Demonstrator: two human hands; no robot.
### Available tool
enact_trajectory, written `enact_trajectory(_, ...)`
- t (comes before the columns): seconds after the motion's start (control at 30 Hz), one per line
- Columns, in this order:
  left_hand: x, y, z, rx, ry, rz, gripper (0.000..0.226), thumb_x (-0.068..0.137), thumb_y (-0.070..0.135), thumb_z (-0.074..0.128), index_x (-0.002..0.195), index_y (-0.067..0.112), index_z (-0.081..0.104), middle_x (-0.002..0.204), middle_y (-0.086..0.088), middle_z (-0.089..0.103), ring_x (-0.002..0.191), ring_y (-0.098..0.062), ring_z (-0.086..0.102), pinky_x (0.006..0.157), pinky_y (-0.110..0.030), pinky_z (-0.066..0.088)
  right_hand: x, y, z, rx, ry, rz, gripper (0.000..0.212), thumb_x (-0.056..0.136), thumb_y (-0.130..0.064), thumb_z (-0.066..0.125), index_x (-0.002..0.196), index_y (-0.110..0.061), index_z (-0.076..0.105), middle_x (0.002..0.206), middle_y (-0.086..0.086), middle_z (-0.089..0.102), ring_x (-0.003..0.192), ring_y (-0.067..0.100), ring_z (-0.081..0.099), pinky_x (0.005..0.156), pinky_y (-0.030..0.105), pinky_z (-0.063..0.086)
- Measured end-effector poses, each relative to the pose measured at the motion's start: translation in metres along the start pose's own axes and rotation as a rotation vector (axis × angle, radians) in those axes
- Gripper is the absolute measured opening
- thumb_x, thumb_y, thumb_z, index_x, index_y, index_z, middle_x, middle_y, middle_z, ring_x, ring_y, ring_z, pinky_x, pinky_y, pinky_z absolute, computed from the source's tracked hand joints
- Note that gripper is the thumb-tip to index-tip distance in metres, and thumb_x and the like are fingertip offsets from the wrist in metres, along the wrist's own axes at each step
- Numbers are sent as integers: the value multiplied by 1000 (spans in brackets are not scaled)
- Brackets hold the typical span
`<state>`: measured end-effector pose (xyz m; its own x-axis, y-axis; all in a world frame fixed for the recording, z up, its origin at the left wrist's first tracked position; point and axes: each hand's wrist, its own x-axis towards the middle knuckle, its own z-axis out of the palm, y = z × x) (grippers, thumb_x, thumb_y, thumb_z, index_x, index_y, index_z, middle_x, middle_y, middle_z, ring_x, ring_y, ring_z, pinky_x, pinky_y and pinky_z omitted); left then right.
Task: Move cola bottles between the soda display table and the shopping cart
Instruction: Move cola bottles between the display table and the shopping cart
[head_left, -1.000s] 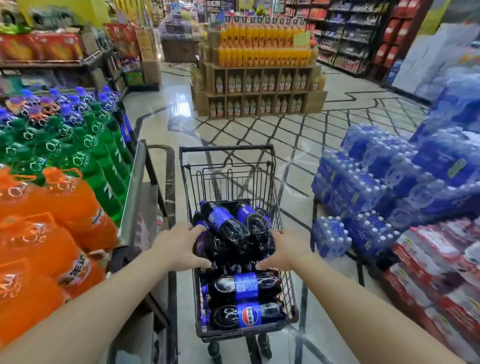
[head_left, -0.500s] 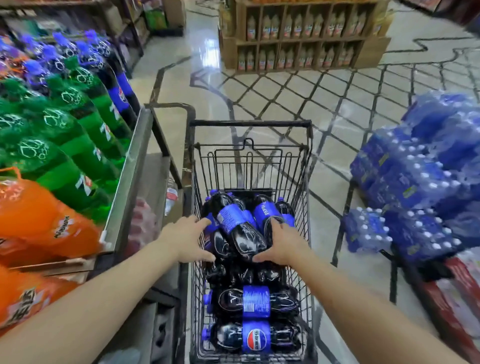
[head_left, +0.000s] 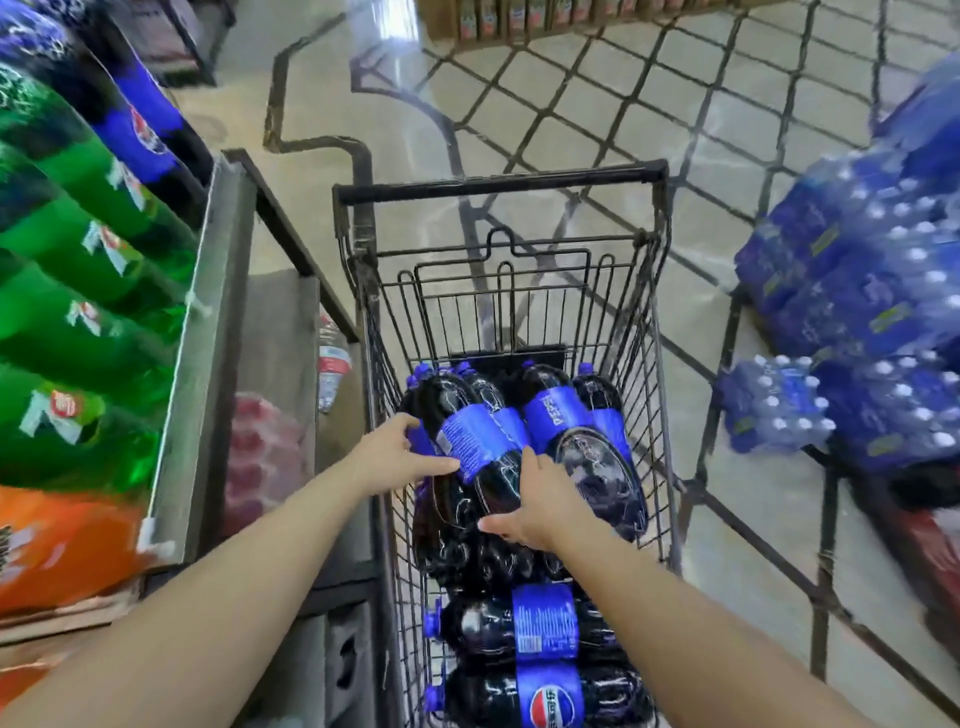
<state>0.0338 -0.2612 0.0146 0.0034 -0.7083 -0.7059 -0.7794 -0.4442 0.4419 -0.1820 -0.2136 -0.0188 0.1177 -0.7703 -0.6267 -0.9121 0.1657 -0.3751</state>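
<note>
Looking down into a black wire shopping cart (head_left: 498, 182) packed with big cola bottles, all lying on their sides. Both hands down on the same bottle — the top-left cola bottle (head_left: 475, 447) with the blue label, cap pointing away, resting on the pile. Left hand (head_left: 395, 457) on its left flank, fingers curled around the side at the label with the thumb stretched across the label. Right hand (head_left: 540, 506) cupped over the lower, dark end, fingers wrapped onto the body. Can't tell if the bottle is lifted off the ones under it or just gripped in place.

Right beside it, touching, a second cola bottle (head_left: 582, 441) angled the same way. Nearer the cart handle end, two more cola bottles (head_left: 545, 623) laid crosswise, one showing the round logo.

Off to the left, the soda display table (head_left: 208, 332) with its metal edge — green bottles (head_left: 78, 270) stacked on it, orange bottles (head_left: 57, 545) closer in, dark blue-labelled ones (head_left: 140, 130) at the far end. To the right on the floor, shrink-wrapped packs of water (head_left: 857, 312), somewhat blurred.
</note>
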Motion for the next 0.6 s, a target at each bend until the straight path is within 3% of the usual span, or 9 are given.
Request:
enact_trajectory(0.07,21,0,-3,-92,4,-36,102,77,48,91,157,13,38,141,-10,58,118,-19,64,99,-32,53,8,-1,7,-7,12,15,128,78,-68,76,161,-3,5,163,17,26,149,31,29,119,39,32)
enact_trajectory(0.1,30,0,-3,-140,3,-53,93,76,44,93,150,12,46,136,-13,63,117,-20,67,99,-36,56,12,-1,9,-9,24,23,128,77,-69,75,161,-2,5,163,17,26,149,31,29,119,39,32)
enact_trajectory(0.13,40,0,-3,-208,-13,-60,71,79,38,93,133,11,56,119,-14,71,101,-16,73,84,-33,61,16,-2,11,-3,36,32,129,77,-70,75,161,-1,5,163,16,26,149,31,29,119,38,31)
enact_trajectory(0.2,57,3,1,-356,-39,-95,37,84,31,89,100,17,58,77,-5,77,66,-9,67,58,-27,51,25,-6,15,13,52,55,133,75,-72,75,161,0,4,163,16,26,150,30,29,119,38,30)
enact_trajectory(0.27,72,9,4,-477,-44,-156,45,85,40,87,111,20,56,72,2,78,67,-8,70,77,-34,55,32,-10,19,33,78,89,135,71,-75,76,160,0,9,160,15,32,147,29,34,117,38,33)
enact_trajectory(0.33,90,13,8,-599,-43,-209,95,74,56,90,145,13,42,114,-7,76,97,-19,72,99,-49,55,38,-13,23,45,146,114,123,68,-77,76,154,-5,25,152,10,42,140,27,42,112,39,39)
enact_trajectory(0.4,107,16,11,-715,-14,-264,123,66,65,91,155,10,27,131,-8,64,113,-30,66,96,-53,55,39,-14,28,41,221,114,111,67,-77,75,147,-13,34,150,5,46,137,24,45,108,38,41)
enact_trajectory(0.53,125,22,21,-900,67,-328,107,64,56,96,142,9,40,111,-10,71,88,-28,75,66,-42,62,44,-13,31,-4,192,106,132,62,-84,73,159,-12,19,171,9,14,152,23,29,115,39,37)
enact_trajectory(0.6,131,22,26,-953,118,-340,97,65,46,99,136,10,45,107,-12,72,83,-30,76,69,-50,65,48,-14,31,-31,192,106,137,61,-83,75,161,-11,14,171,12,9,151,24,32,114,39,39)
